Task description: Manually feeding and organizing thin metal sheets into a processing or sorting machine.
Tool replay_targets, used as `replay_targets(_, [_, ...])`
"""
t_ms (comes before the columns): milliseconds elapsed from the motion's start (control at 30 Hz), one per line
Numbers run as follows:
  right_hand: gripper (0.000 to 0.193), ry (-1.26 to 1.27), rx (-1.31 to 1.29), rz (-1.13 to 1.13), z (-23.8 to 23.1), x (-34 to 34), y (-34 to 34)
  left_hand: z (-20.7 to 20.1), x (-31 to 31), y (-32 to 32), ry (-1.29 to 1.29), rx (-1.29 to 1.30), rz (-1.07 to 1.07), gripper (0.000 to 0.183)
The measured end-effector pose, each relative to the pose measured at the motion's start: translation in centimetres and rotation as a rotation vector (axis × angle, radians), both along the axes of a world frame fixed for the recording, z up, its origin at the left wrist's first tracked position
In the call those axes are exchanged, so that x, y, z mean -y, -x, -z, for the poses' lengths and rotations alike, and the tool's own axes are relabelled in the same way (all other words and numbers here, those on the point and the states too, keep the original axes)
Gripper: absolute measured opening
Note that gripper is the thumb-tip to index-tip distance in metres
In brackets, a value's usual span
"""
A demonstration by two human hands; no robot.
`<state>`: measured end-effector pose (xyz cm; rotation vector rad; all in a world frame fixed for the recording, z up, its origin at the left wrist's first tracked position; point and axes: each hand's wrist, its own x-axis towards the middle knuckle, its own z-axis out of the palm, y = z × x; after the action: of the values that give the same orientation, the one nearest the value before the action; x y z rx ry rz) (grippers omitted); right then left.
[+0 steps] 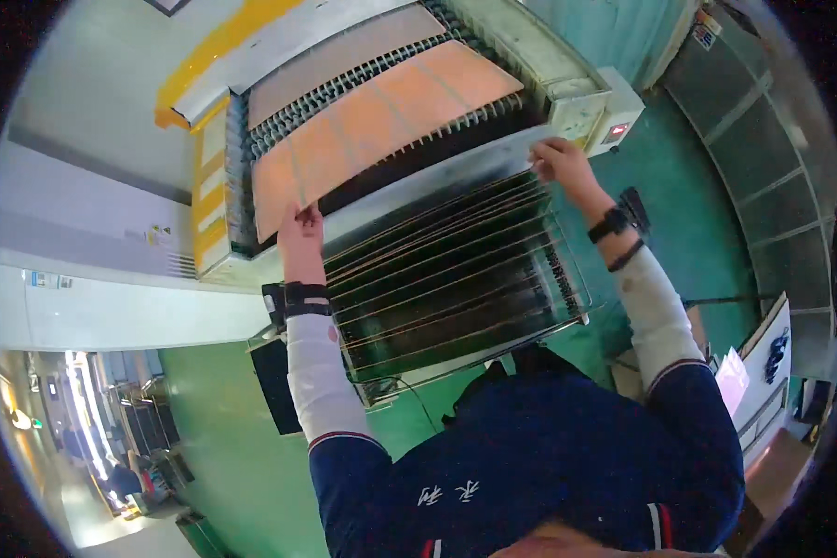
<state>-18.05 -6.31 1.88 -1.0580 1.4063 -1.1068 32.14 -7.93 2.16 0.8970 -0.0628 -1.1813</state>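
A thin copper-coloured panel [381, 121] with paler cross stripes lies over the rollers of a machine. My left hand [301, 231] pinches its near edge close to the left end. My right hand [562, 166] is raised beside the machine's near right corner, fingers loosely bent and apart from the panel; I see nothing in it. In front of me, below both hands, is a dark rack [456, 288] with several thin copper-coloured edges running across it. Another copper-coloured panel [344, 56] rests farther in on the rollers.
Dark rollers [344, 88] run between the machine's side walls. A pale metal ledge [437, 177] separates machine and rack. On the right stand a control box [616, 116] and grey panelled partition [763, 121]. A white cabinet [112, 307] stands left, above green floor [223, 400].
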Motion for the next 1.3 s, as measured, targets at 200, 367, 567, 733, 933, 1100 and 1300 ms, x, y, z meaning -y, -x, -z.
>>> replay_targets(200, [0.047, 0.067, 0.722, -0.117, -3.1, 6.2, -5.5, -0.8, -3.0, -2.9, 0.015, -0.018, -0.05, 0.012])
replay_targets(367, [0.048, 0.327, 0.875, -0.166, -7.8, 7.6, -4.4, -3.9, -6.6, 2.6, 0.056, 0.071, -0.033, 0.009])
replay_targets(567, [0.084, 0.584, 0.833, -0.322, -15.2, 4.8, -5.8, -2.9, -11.7, -1.3, 0.13, 0.015, 0.076, 0.016])
replay_targets(733, [0.077, 0.668, 0.669, -0.276, -20.1, 2.2, -6.2, -5.7, -14.3, 0.4, 0.125, -0.013, -0.011, 0.017])
replay_targets(933, [0.047, 0.906, 0.429, -0.134, -23.5, 2.4, -6.9, -5.2, -17.1, -1.8, 0.128, -0.189, 0.045, 0.02])
replay_targets(1100, [0.037, 0.997, 0.236, -0.071, -25.7, 2.0, -6.9, -5.9, -18.2, -0.5, 0.146, -0.3, 0.123, 0.028])
replay_targets(1300, [0.036, 1.012, 0.174, -0.11, -27.9, 1.2, -7.0, -5.1, -19.2, -0.1, 0.21, -0.327, 0.159, 0.033])
